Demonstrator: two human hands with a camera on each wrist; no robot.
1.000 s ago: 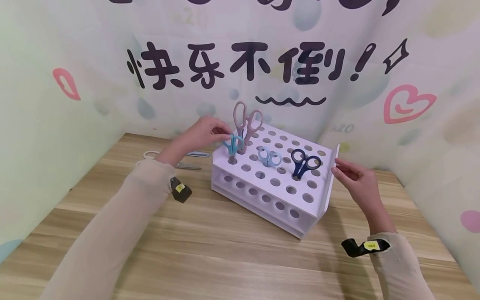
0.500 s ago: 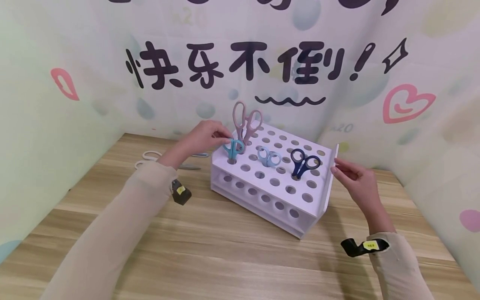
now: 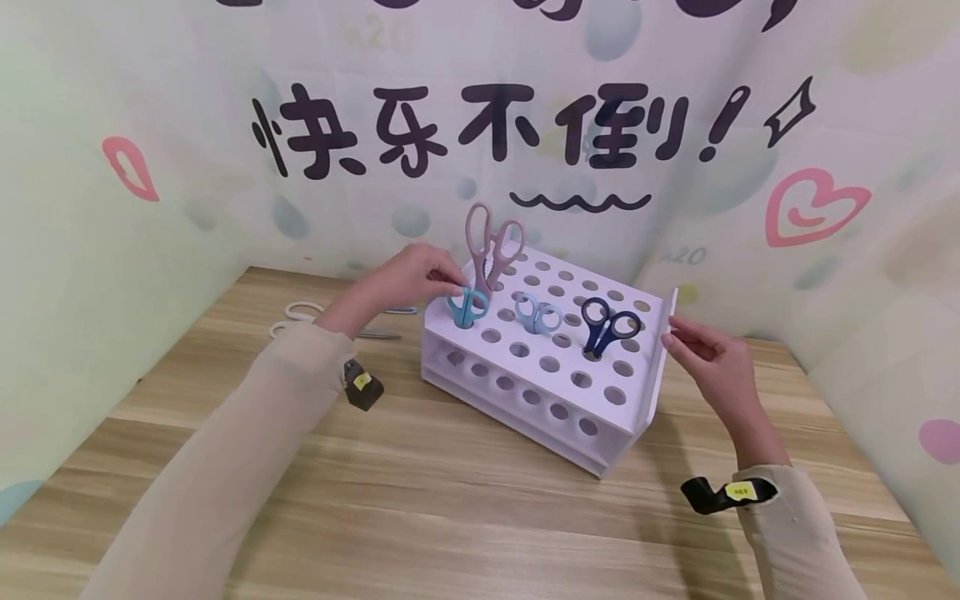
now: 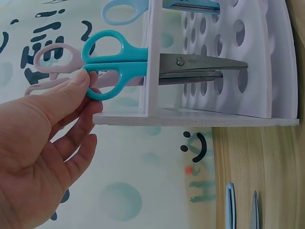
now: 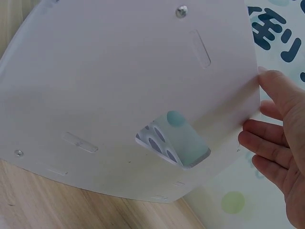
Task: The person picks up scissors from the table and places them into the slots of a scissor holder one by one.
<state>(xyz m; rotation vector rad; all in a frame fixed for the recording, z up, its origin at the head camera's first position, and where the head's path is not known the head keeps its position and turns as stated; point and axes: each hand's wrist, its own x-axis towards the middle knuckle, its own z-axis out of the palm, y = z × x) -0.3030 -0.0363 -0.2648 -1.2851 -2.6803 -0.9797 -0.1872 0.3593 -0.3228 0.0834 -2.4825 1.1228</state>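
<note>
My left hand (image 3: 416,275) pinches a handle loop of the teal scissors (image 3: 468,308) between thumb and index finger. These scissors stand upright in a front-left corner hole of the white holed rack (image 3: 506,356). In the left wrist view their blades (image 4: 195,62) pass through the top board, and the longer tip reaches a hole of the lower board. At the opposite end, my right hand (image 3: 712,358) grips the edge of the rack's side panel (image 5: 109,71). Pink scissors (image 3: 482,260), light blue scissors (image 3: 535,321) and dark blue scissors (image 3: 597,337) also stand in the rack.
Left of the rack, white-handled scissors (image 3: 382,334) lie on the wooden table (image 3: 420,508), partly hidden behind the left forearm. A light blue slim item (image 4: 230,205) lies beside their blade. A printed wall sheet (image 3: 420,183) rises close behind the rack.
The left hand has moved slightly down with the teal scissors, which now sit deeper in their hole, handles close over the top board. The right hand stays at the panel.
</note>
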